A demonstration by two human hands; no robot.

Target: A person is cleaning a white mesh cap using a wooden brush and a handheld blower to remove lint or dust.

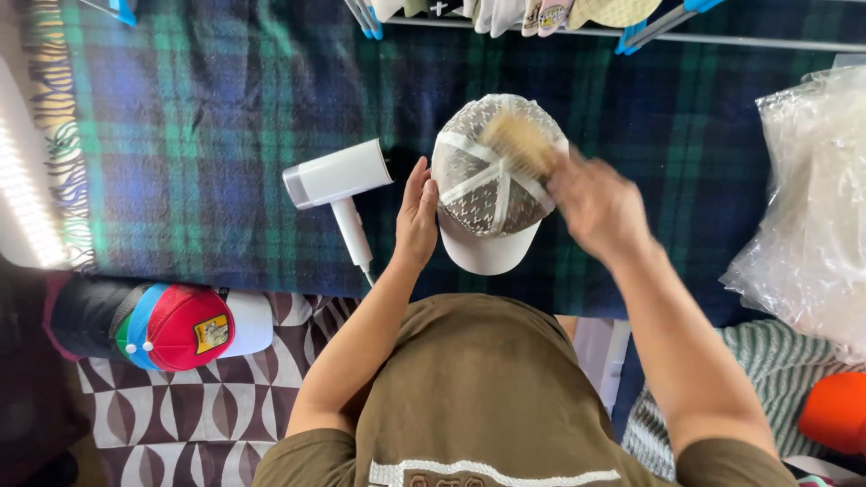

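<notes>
Cap point(487, 185) sits on the plaid blanket point(198, 135), brim at 6 o'clock — long axis 12–6. Left hand point(417, 216) open, flat against its 9 o'clock side. Right hand point(597, 206) grips a brush point(519, 144) on the crown at 1 o'clock — blurred. Steamer point(338, 180) just left.

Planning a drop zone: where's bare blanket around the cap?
Bare plaid blanket lies left of the handheld steamer, out to the fringe. A second patch lies right of the cap, before the plastic bags. Crowded: left hand, steamer and cap sit close; right hand with brush is over the cap.
</notes>
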